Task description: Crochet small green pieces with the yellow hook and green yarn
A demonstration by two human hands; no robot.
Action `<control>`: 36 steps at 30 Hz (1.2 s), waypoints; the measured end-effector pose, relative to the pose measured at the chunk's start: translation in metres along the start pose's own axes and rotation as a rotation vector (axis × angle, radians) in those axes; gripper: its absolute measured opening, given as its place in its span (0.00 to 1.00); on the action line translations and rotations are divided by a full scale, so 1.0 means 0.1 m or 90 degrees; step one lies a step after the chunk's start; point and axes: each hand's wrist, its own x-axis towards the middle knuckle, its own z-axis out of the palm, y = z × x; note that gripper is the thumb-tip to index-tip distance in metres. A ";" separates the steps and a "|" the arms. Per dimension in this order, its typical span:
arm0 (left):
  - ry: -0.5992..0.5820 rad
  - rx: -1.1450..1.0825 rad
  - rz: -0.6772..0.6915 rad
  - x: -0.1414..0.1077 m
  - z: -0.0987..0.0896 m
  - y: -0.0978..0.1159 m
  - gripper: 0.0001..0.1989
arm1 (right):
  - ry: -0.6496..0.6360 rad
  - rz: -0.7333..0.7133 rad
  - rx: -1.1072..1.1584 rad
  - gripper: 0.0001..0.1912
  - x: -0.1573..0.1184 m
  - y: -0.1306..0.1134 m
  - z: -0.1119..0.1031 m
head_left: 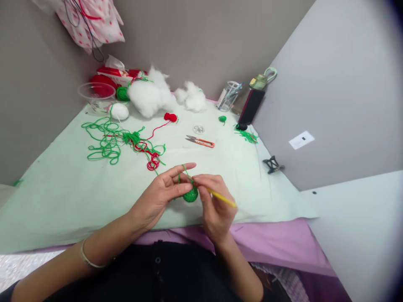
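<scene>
Between thumb and fingers, my left hand (166, 186) pinches a small round green crochet piece (190, 195). Green yarn runs over its raised index finger. A crochet hook with a yellow handle (224, 198) sits in the closed fingers of my right hand (217, 205), its tip at the top of the green piece. The hook's very tip is hidden by fingers and yarn. Beyond my hands lie orange-handled thread snips (201, 141) and a small clear dish of rings (198, 129). Loose green yarn (105, 142) tangles with red yarn (153, 160) at the left.
White stuffing (151, 94) is heaped at the back, beside a tissue box (116, 76) and a clear plastic tub (97, 98). On the right stand a clear cup (228, 97), a phone (252, 107) leaning on a bottle (258, 82), and a black stand (273, 165). Walls enclose the table.
</scene>
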 end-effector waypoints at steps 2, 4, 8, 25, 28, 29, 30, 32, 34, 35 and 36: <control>0.014 -0.030 0.003 0.01 0.03 -0.01 0.27 | 0.008 -0.141 -0.135 0.21 -0.04 0.03 0.03; 0.012 -0.057 -0.022 0.02 0.04 -0.02 0.26 | 0.027 -0.202 -0.171 0.24 -0.06 0.06 0.05; -0.022 -0.059 -0.067 0.03 -0.02 0.03 0.26 | 0.033 -0.028 0.019 0.16 0.04 0.04 -0.05; -0.005 0.018 0.031 0.02 -0.01 0.10 0.26 | 0.071 0.130 0.246 0.10 0.19 -0.02 -0.08; 0.001 0.029 0.056 0.00 0.01 0.07 0.28 | 0.024 0.127 0.208 0.09 0.22 -0.06 -0.05; 0.004 0.030 0.058 0.00 0.02 0.06 0.29 | 0.019 0.117 0.182 0.09 0.22 -0.06 -0.04; 0.006 0.030 0.057 0.00 0.03 0.04 0.29 | 0.017 0.101 0.153 0.10 0.20 -0.06 -0.02; 0.015 0.026 0.054 0.01 0.05 0.01 0.29 | 0.014 0.033 0.067 0.13 0.15 -0.03 0.01; 0.023 0.007 0.045 0.03 0.06 -0.01 0.29 | 0.017 -0.086 -0.056 0.18 0.09 0.01 0.02; 0.020 -0.007 0.032 0.04 0.05 -0.01 0.29 | 0.023 -0.143 -0.107 0.20 0.06 0.03 0.01; 0.012 -0.022 0.014 0.05 0.05 -0.01 0.28 | 0.029 -0.176 -0.135 0.22 0.05 0.04 0.00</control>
